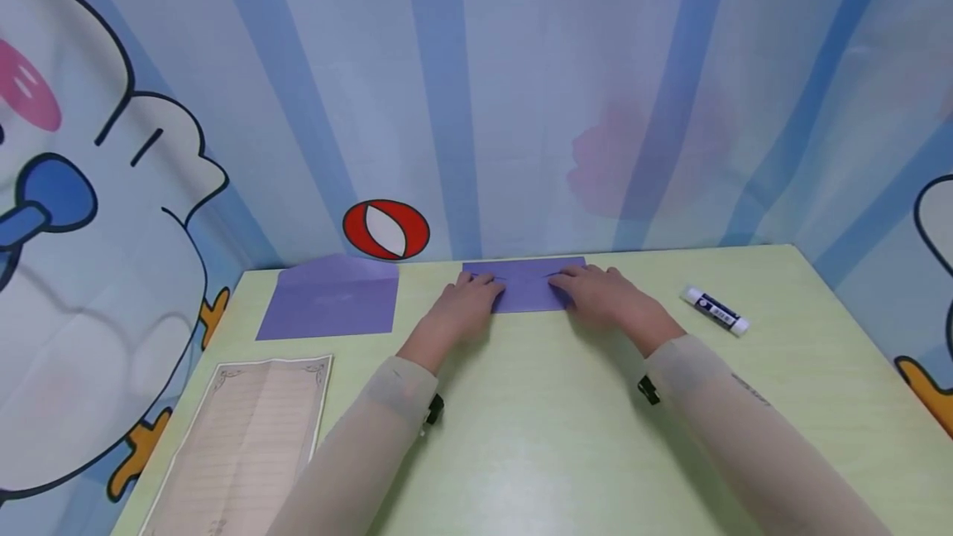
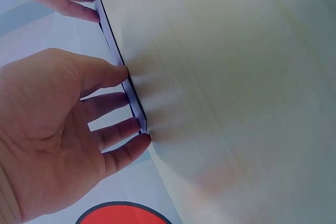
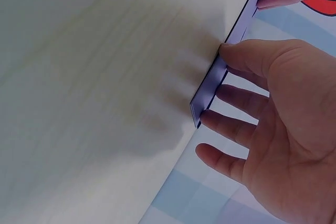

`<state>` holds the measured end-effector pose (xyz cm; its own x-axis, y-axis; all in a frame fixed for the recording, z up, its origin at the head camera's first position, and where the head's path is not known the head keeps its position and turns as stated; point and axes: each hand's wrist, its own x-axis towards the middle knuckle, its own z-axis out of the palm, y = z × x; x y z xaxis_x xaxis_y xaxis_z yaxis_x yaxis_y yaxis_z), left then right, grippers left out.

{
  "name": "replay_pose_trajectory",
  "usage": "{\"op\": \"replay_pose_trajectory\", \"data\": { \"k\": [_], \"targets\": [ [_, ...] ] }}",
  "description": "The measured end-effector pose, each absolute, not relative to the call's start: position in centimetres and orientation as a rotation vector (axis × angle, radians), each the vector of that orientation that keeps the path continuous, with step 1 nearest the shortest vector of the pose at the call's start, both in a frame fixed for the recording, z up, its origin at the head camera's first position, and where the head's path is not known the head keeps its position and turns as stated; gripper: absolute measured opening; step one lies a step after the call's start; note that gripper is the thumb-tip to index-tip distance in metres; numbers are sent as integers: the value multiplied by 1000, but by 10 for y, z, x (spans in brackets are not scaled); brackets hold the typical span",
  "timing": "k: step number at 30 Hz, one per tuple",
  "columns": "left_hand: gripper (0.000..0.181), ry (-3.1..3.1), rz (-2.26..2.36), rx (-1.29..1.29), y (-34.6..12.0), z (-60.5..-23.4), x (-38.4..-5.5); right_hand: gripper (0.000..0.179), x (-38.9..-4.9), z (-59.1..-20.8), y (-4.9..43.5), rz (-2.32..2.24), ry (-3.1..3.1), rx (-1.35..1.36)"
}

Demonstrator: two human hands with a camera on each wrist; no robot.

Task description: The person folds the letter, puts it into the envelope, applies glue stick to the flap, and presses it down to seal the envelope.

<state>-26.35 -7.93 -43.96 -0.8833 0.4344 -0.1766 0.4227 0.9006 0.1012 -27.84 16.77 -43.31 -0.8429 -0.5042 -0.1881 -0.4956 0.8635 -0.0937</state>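
At the back edge of the table a purple envelope [image 1: 530,298] lies flat, with two short slanting lines near its upper part. My left hand [image 1: 469,304] rests its fingertips on the envelope's left end. On the right end, my right hand [image 1: 599,296] touches it with thumb and fingers extended. Seen almost edge-on in the left wrist view, the envelope [image 2: 135,98] is a thin strip under my left hand [image 2: 63,108]. In the right wrist view, my right hand [image 3: 283,108] has its thumb at the near edge of the strip [image 3: 207,87].
Left of my hands lies another purple envelope [image 1: 328,308], its flap raised against the backdrop. Nearer, at the left side, is a creased sheet of lined letter paper [image 1: 246,437] with an ornate border. A glue stick [image 1: 715,310] lies at the right. A cartoon-printed curtain [image 1: 514,106] stands behind the table.
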Motion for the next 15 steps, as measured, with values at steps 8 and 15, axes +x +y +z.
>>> {"op": "replay_pose_trajectory", "data": {
  "k": [8, 15],
  "targets": [
    [55, 2897, 100, 644, -79, -439, -261, 54, -276, -432, 169, -49, 2833, -788],
    [52, 2960, 110, 637, -83, -437, -257, 57, -267, -428, 171, -96, 2882, -858]
  ]
}}
